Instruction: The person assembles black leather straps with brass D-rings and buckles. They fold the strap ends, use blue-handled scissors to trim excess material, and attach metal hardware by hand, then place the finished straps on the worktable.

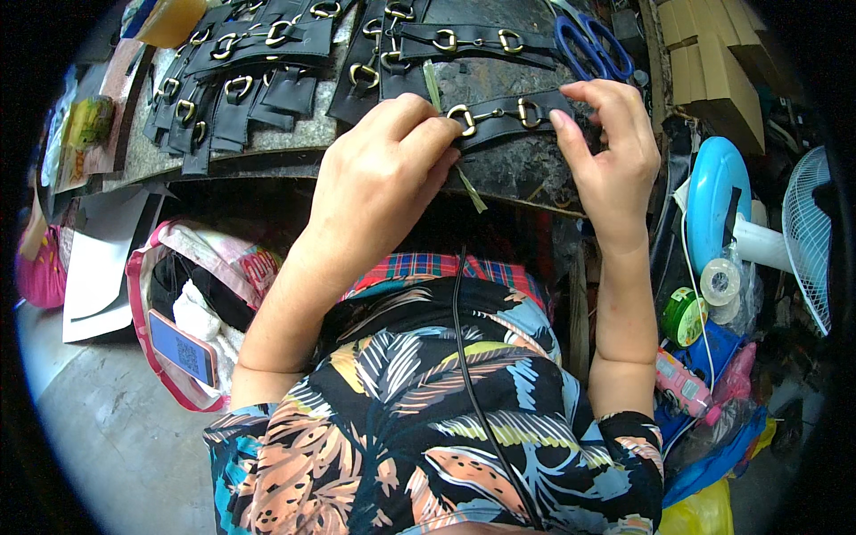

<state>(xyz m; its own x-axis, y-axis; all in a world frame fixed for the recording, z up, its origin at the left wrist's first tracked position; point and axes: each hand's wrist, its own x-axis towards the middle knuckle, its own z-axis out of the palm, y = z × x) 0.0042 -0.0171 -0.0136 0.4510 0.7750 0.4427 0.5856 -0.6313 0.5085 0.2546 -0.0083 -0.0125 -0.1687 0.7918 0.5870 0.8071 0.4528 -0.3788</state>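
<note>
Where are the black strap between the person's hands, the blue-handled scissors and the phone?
Black strap (501, 131): head view, on the leather near its middle.
Blue-handled scissors (588, 41): head view, on the handles.
Phone (181, 349): head view, on its lit screen.

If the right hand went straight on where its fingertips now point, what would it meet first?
Probably the nearest black strap, whose end lies by the right hand; touching or just apart, I cannot tell.
</note>
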